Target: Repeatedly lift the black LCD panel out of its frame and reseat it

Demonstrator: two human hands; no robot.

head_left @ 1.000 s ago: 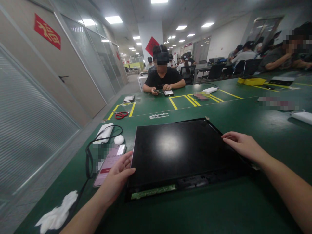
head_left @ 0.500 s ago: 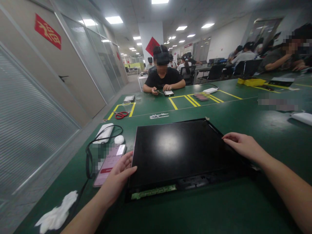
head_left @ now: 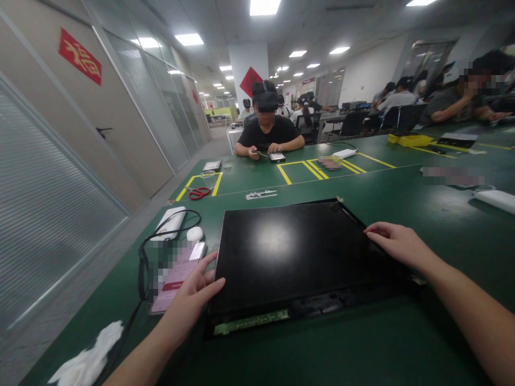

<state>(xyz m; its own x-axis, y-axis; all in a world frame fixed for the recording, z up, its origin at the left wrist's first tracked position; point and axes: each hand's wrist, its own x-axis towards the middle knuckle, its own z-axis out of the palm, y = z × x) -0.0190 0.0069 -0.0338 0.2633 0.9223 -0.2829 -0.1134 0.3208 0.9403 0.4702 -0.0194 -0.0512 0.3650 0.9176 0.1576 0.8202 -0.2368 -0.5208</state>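
A large black flat display panel (head_left: 289, 254) lies on the green table (head_left: 362, 343) in front of me, with a green circuit strip (head_left: 251, 321) along its near edge. My left hand (head_left: 193, 295) grips the panel's left near edge, thumb on top and fingers curled at the side. My right hand (head_left: 396, 244) rests on the panel's right edge, fingers closed around it.
Left of the panel lie a pink phone (head_left: 177, 279), a black cable (head_left: 145, 262), a white power bank (head_left: 171, 222) and a white cloth (head_left: 84, 364). Red scissors (head_left: 198, 192) lie farther back. A person (head_left: 267, 131) sits working across the table; others sit at the right.
Both hands stay on the panel's edges. My view has tilted slightly; the panel and hands have barely shifted.
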